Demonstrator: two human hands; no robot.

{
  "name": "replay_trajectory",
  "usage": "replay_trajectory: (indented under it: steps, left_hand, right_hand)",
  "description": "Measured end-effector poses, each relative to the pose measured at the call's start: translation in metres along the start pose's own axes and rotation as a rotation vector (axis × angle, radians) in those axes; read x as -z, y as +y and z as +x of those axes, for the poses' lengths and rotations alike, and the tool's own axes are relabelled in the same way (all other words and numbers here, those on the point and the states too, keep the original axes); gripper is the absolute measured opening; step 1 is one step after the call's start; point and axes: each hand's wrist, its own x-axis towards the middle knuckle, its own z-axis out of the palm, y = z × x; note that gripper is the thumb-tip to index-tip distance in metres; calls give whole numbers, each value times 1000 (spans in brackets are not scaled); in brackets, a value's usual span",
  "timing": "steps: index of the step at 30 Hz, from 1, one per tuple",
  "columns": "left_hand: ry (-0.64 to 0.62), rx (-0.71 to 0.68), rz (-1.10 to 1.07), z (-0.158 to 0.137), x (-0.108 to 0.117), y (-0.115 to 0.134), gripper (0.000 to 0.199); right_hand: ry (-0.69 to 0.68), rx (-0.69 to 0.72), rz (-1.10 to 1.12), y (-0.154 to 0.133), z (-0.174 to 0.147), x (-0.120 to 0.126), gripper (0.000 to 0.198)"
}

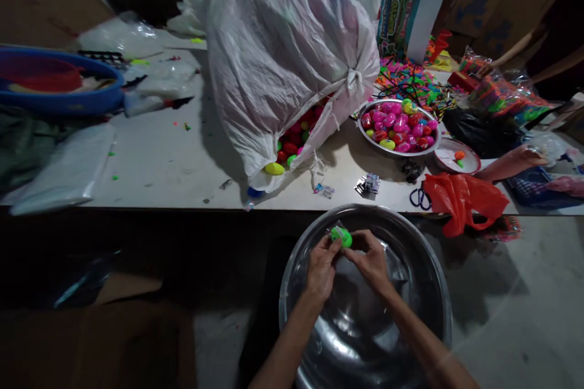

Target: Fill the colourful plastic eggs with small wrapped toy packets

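Over a large metal basin (365,340), both my hands are closed on one green plastic egg (342,236), which has a bit of clear wrapping at its upper left. My left hand (322,267) grips the egg from the left, thumb and fingers pinched on it. From the right, the fingers of my right hand (371,260) pinch at the egg's lower right side. On the table ahead, a big white sack (283,48) lies with its mouth partly open, showing red, green and pink eggs; a yellow egg (274,169) lies at its opening.
A metal bowl (365,134) of colourful eggs stands right of the sack. Near the table edge lie small packets (367,185), scissors (420,199) and a red plastic bag (460,200). A blue tub (59,103) is at left. Another person's arm (520,48) reaches in at the right.
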Motion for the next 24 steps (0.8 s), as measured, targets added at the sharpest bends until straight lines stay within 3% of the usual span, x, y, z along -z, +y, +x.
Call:
replay_trajectory:
  steps: [6,11,13,16,19,22,24]
  left_hand:
    - [-94,111,43,-3,4,-4,33]
    - [-49,132,286,-3,23,-11,35]
    - [21,47,420,1,35,-5,39]
    - [107,-201,630,25,50,24,36]
    - [209,-452,816,69,56,65,22]
    - [243,-522,963,112,51,89,16]
    - [247,-540,1035,130,46,88,11]
  right_hand:
    - [-24,268,-388,0,1,3,23]
    - [-195,229,-696,14,7,8,26]
    - [-279,164,-853,23,17,12,26]
    - [-371,135,-972,27,54,12,32]
    - [-322,186,-961,14,114,-8,31]
    - [-225,151,-1052,1,164,-40,26]
    - [-224,129,-1076,0,179,-57,17]
